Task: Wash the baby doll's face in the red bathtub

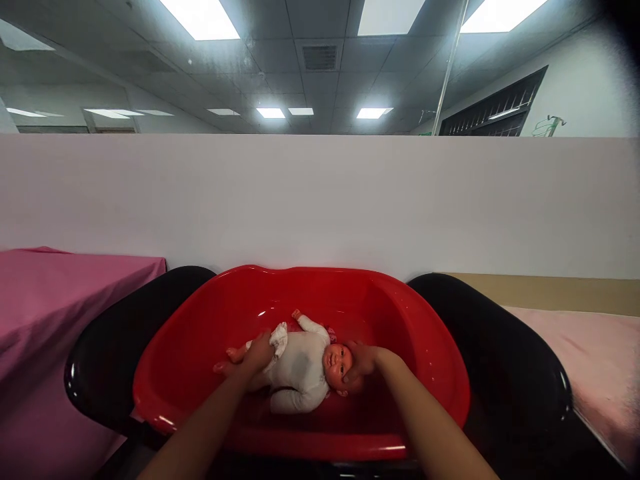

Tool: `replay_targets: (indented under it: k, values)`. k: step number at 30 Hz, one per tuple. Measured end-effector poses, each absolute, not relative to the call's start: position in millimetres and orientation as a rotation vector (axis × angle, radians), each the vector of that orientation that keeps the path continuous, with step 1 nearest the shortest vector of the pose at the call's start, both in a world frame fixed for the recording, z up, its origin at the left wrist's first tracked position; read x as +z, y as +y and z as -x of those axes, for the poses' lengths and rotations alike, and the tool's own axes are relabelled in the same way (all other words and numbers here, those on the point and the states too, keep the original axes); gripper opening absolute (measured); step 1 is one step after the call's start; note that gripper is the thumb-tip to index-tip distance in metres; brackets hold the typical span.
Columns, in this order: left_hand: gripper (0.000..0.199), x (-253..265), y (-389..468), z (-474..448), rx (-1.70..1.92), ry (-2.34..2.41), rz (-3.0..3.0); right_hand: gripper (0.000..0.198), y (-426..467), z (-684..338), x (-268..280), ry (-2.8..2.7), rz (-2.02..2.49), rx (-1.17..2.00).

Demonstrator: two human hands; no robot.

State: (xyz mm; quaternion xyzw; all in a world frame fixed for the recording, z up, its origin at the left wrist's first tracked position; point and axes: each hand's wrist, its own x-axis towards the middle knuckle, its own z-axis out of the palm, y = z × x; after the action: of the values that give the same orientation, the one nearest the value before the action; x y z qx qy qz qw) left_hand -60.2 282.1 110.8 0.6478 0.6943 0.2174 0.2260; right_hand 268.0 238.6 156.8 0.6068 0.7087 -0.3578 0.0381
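A baby doll [301, 363] in a white long-sleeved top lies on its back in a red tub [423, 333], its head to the right and its bare feet to the left. At the doll's hip, my left hand [261, 351] is closed on a bunched white cloth [279, 339]; its fingertips are partly hidden. My right hand [362, 360] curves around the crown and side of the doll's head, thumb near the face. A grey, wet-looking patch marks the doll's top. One doll arm stretches toward the far side of the tub.
Black side panels [115, 347] flank the tub. Pink cloth [65, 307] covers a surface at left, and a paler pink sheet [600, 373] lies at right. Behind the tub stands a pale partition [310, 200], with a mirror or glass [280, 73] above it.
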Motion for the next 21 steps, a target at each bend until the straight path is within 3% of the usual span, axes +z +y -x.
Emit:
replay_targets:
  k: [21]
  values:
    - [0.037, 99.3, 292.9, 63.6, 0.584, 1.872, -1.852, 0.112, 245.7, -267.2, 149.0, 2.161, -1.821, -0.979]
